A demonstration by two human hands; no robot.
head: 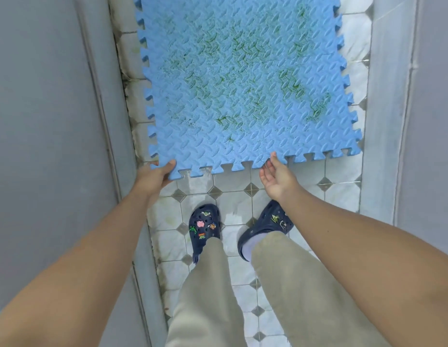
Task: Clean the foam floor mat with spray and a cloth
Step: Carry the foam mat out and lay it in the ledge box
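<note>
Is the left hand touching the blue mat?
Touching. The head view shows the left hand gripping the near corner of the blue mat, thumb on top.

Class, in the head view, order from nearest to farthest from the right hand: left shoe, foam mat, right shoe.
1. foam mat, edge at the right hand.
2. right shoe, just below it.
3. left shoe, farther left.
</note>
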